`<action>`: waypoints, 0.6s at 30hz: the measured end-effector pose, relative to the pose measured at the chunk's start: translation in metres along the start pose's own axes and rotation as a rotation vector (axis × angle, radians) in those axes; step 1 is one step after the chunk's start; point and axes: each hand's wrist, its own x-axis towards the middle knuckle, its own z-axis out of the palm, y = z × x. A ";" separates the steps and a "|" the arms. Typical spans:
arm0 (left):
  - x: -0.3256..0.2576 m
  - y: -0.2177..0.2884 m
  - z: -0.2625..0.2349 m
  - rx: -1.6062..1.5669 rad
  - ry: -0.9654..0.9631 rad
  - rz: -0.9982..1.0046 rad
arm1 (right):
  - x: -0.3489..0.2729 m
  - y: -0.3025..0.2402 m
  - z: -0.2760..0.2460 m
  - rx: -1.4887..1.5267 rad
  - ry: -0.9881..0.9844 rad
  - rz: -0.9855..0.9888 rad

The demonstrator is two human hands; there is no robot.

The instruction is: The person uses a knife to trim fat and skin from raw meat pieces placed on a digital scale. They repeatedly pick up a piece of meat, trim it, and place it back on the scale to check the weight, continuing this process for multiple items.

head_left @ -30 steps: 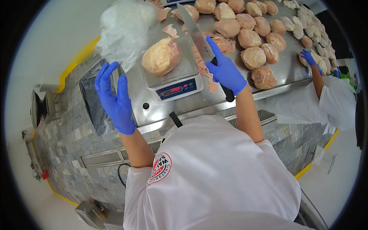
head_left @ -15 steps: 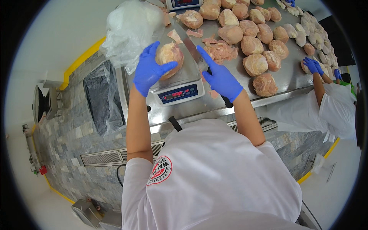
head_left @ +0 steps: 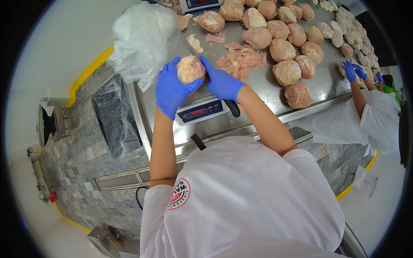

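Observation:
In blue gloves, both my hands are above a digital bench scale [head_left: 206, 110] with a red display. My left hand [head_left: 174, 91] holds a round ball of raw meat [head_left: 190, 69], pale and pinkish, with the fingers and thumb curved around its left and near sides. Closed around the black handle of a knife [head_left: 232, 109], my right hand [head_left: 224, 84] sits against the ball's right side. The handle's end sticks out below that hand, and part of the blade shows beyond the ball. Thin pink meat trimmings [head_left: 243, 62] lie to the right of the scale.
Many more meat balls [head_left: 286, 72] cover the steel table [head_left: 275, 106] on the right. A clear plastic bag [head_left: 144, 38] is at the left. Another scale [head_left: 200, 4] stands at the back. A co-worker's blue-gloved hands [head_left: 350, 71] handle meat at the far right.
The meat ball has been lifted off the scale and toward me in my left hand. My right hand with the knife has moved left, up against the ball.

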 end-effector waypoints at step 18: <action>0.006 -0.008 0.005 -0.324 -0.181 -0.012 | -0.067 0.025 0.001 0.099 0.432 -0.176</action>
